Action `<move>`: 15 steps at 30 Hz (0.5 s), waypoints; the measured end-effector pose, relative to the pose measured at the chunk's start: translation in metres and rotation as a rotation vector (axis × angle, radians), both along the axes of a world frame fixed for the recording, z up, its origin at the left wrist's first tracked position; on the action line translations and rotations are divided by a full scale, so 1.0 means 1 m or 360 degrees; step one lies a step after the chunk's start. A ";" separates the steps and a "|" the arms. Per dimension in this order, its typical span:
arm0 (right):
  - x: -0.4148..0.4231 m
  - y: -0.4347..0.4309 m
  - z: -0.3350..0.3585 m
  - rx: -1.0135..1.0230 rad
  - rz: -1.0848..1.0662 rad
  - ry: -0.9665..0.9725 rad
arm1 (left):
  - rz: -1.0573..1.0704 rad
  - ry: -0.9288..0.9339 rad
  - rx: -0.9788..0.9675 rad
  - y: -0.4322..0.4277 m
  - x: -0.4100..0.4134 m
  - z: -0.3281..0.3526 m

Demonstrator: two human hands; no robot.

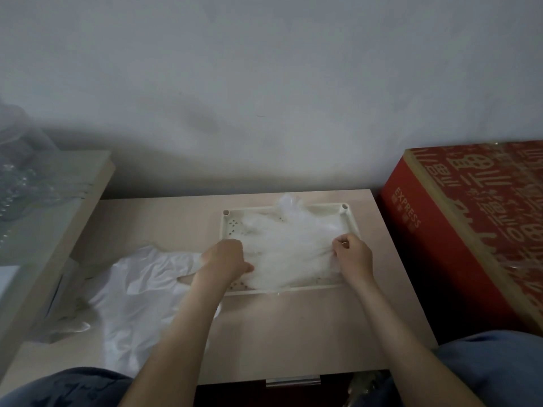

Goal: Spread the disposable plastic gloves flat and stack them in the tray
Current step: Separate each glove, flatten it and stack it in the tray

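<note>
A cream perforated tray lies on the low table, toward the back right. A translucent plastic glove is spread across it, its fingers reaching past the tray's far rim. My left hand grips the glove's left edge over the tray's left side. My right hand pinches its right edge near the tray's right rim. A loose heap of more white plastic gloves lies on the table to the left, partly under my left forearm.
The pale wooden table stands against a grey wall. A red printed carton stands close on the right. A higher glass-topped surface with clear plastic items is on the left. My knees in blue trousers frame the table's front edge.
</note>
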State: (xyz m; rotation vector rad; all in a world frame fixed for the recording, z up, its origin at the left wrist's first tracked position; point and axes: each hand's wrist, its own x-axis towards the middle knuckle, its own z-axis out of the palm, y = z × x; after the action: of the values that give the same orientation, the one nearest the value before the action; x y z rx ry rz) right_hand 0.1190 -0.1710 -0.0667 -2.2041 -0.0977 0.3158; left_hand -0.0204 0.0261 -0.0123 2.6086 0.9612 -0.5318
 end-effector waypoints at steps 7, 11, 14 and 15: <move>0.000 0.002 -0.003 -0.0071 -0.0021 -0.0151 | -0.0215 -0.0673 0.0560 -0.026 0.021 0.001; -0.001 0.000 -0.004 -0.0270 0.0025 -0.0339 | -0.0628 -0.0355 0.0255 -0.031 0.020 -0.032; -0.001 0.004 -0.002 -0.0451 0.0195 -0.0796 | -0.0605 -0.0125 0.0065 -0.028 0.015 -0.054; -0.004 0.007 -0.002 -0.0465 0.0313 -0.0999 | -0.0584 -0.0123 0.0042 -0.028 0.013 -0.058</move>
State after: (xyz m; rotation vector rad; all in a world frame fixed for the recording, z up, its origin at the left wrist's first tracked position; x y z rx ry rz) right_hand 0.1148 -0.1642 -0.0689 -2.5152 -0.6483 -0.2856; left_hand -0.0069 -0.0014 -0.0706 2.8204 0.4678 -0.5004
